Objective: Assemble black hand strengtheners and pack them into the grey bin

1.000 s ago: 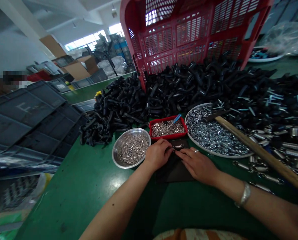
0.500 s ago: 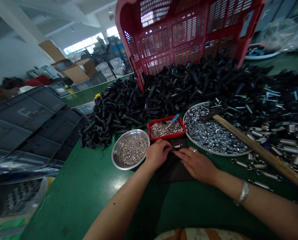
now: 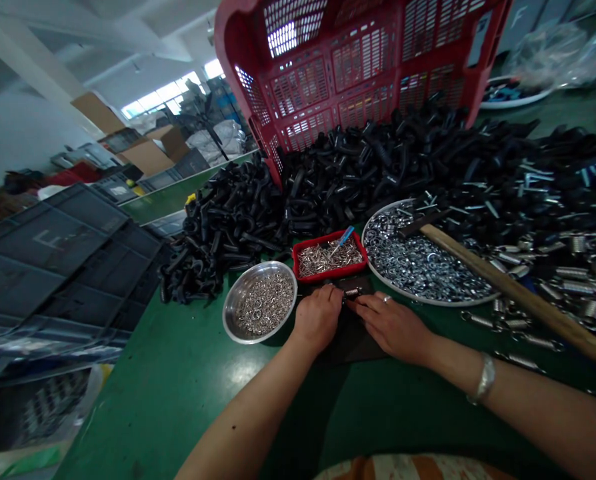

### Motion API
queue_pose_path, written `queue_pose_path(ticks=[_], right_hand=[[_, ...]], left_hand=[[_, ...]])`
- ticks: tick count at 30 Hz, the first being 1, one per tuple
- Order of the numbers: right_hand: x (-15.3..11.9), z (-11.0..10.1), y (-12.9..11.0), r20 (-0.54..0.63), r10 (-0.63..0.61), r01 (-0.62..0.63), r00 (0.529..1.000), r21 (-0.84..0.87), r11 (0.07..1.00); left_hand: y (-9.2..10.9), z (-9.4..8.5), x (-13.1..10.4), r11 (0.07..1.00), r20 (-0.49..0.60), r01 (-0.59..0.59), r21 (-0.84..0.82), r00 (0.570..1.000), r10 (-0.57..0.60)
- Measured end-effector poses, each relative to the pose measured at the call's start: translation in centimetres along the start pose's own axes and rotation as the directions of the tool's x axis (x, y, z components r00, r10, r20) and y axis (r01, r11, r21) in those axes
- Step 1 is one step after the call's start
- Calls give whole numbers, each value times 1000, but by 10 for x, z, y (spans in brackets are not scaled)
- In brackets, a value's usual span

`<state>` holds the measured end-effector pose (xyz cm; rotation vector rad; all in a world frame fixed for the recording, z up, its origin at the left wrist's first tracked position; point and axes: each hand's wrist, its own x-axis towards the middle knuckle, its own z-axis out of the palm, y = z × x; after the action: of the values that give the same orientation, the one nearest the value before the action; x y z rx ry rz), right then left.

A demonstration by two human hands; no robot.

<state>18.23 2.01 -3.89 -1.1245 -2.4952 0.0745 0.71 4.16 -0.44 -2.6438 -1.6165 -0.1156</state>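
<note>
Though small, ridged spring beside hands

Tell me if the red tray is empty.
Not empty: the red tray holds many small metal pieces, with a blue-handled tool among them.

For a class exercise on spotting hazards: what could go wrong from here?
The spring by the left hand and right hand might slip loose. The left hand could knock the bowl beside it, spilling small parts. The hammer lying over the plate might slide if bumped.
</note>
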Motion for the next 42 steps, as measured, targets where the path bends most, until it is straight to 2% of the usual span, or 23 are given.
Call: queue_pose_path(ticks=[3, 9, 17, 23, 30, 39, 42], right_hand=[[1, -1, -1, 8, 4, -4, 1000, -3, 1000], [-1, 0, -1, 1, 3, -3, 1000, -19, 1000], [-1, 1, -1, -12, 2, -3, 1000, -22, 1000], [0, 0, -1, 4, 13, -13, 1000, -32, 999], [0, -3, -3, 9, 13, -13, 1000, -48, 999], [0, -2, -4, 2, 5, -5, 1000, -77, 997], [1, -2, -3, 18, -2, 3, 1000, -73, 997]], left_hand=[[0, 1, 0, 998, 5, -51, 40, 999, 51], [-10, 11, -4, 996, -81, -33, -81, 996, 26], [-10, 2, -2, 993, -35, -115, 21, 993, 115], [-8, -6, -3, 972, -29, -217, 87, 975, 220], [-3, -8, -3, 946, 21, -285, 157, 958, 286], [-8, -7, -4, 928, 59, -330, 173, 944, 325], [-11, -3, -5, 947, 22, -292, 132, 956, 292]])
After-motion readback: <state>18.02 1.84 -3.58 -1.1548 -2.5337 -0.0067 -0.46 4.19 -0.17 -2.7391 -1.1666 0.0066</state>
